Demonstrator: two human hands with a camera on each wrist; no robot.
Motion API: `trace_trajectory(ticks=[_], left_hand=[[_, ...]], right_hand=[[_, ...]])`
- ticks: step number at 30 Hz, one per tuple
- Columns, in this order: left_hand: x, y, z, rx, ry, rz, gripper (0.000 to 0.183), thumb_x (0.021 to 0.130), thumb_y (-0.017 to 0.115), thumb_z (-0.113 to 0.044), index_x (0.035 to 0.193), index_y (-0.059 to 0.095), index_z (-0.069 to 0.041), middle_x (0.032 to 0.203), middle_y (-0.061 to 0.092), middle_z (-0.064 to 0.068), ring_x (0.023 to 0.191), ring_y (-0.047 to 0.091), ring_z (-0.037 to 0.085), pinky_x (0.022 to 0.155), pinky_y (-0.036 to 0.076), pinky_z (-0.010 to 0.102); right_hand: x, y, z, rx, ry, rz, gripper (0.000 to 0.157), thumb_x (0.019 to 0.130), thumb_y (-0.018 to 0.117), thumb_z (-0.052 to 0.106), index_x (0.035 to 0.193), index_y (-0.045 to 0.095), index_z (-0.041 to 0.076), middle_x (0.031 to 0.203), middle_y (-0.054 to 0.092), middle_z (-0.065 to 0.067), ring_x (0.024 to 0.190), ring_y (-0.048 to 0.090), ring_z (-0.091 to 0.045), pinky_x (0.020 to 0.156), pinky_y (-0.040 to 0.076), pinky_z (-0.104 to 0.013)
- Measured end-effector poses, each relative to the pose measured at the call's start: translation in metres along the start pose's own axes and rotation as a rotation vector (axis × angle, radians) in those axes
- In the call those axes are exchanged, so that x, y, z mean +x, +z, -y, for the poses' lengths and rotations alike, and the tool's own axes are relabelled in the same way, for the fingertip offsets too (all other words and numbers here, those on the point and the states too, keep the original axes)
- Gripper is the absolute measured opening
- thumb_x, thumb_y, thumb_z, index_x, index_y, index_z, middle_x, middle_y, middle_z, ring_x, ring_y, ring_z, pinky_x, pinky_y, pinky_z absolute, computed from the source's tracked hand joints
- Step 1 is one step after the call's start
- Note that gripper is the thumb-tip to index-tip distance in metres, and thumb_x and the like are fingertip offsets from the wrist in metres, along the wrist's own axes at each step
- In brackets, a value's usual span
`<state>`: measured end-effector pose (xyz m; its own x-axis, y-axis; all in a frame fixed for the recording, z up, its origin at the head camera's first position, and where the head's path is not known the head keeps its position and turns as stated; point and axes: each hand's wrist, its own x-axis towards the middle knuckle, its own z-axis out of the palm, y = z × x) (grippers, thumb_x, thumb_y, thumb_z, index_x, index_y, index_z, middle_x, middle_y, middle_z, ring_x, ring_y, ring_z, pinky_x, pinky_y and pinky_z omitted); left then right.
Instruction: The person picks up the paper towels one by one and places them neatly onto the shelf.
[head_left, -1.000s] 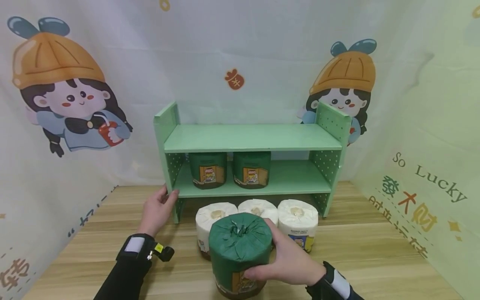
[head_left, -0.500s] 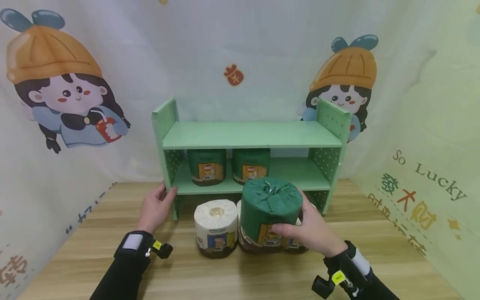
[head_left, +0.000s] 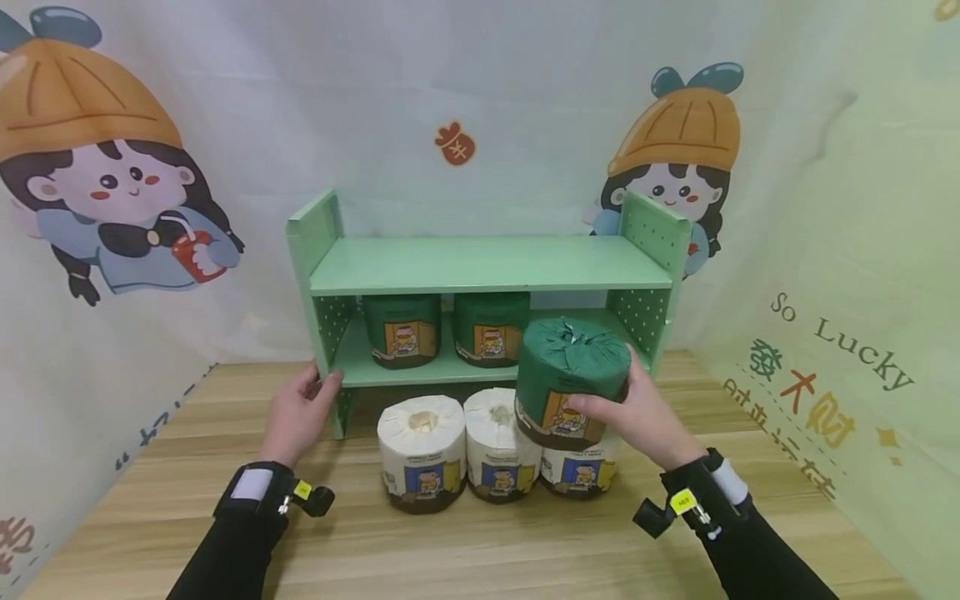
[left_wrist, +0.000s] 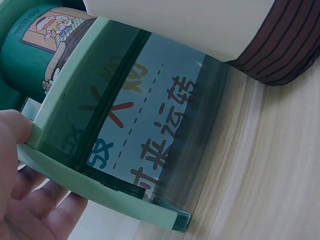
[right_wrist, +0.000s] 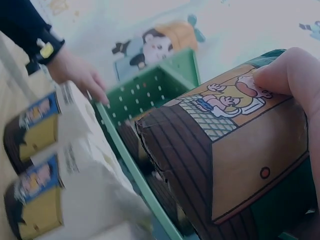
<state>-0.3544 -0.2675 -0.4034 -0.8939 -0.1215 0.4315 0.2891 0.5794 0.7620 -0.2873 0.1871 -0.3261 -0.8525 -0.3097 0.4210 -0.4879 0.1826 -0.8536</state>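
Observation:
My right hand grips a green-wrapped toilet roll, thumb across its printed front. The roll hangs, slightly tilted, in front of the right part of the middle shelf and overlaps a white roll below it. In the right wrist view the roll's brown striped base points toward the shelf. My left hand holds the left side panel of the green shelf rack. Its thumb lies on one side and its fingers on the other, in the left wrist view. Two green rolls, one beside the other, stand on the middle shelf.
Three white-wrapped toilet rolls, left, middle and right, stand in a row on the wooden table before the rack. A printed cloth hangs behind and at both sides.
My right hand has lifted the green roll from the front, up and to the right, toward the middle shelf. My left hand keeps its hold on the rack. The head view has shifted slightly.

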Motion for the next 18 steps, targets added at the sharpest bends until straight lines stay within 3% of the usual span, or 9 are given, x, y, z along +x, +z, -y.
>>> trace_trajectory(ticks=[10, 18], left_hand=[[-0.001, -0.001, -0.001, -0.003, -0.011, -0.006, 0.058, 0.102, 0.05, -0.051, 0.147, 0.046, -0.016, 0.134, 0.055, 0.018, 0.114, 0.056, 0.032, 0.091, 0.05, 0.057], [-0.001, -0.001, -0.001, 0.0, 0.002, -0.013, 0.059, 0.102, 0.049, -0.053, 0.147, 0.046, -0.016, 0.132, 0.057, 0.018, 0.111, 0.058, 0.032, 0.089, 0.051, 0.057]], right_hand=[[0.019, -0.023, -0.016, -0.052, 0.113, -0.077, 0.088, 0.087, 0.079, 0.027, 0.149, 0.018, 0.013, 0.14, 0.039, -0.016, 0.123, 0.044, -0.027, 0.103, 0.038, -0.054], [0.032, -0.033, -0.032, -0.145, 0.227, -0.142, 0.104, 0.085, 0.079, 0.04, 0.153, 0.008, 0.008, 0.144, 0.033, -0.022, 0.128, 0.036, -0.033, 0.107, 0.031, -0.058]])
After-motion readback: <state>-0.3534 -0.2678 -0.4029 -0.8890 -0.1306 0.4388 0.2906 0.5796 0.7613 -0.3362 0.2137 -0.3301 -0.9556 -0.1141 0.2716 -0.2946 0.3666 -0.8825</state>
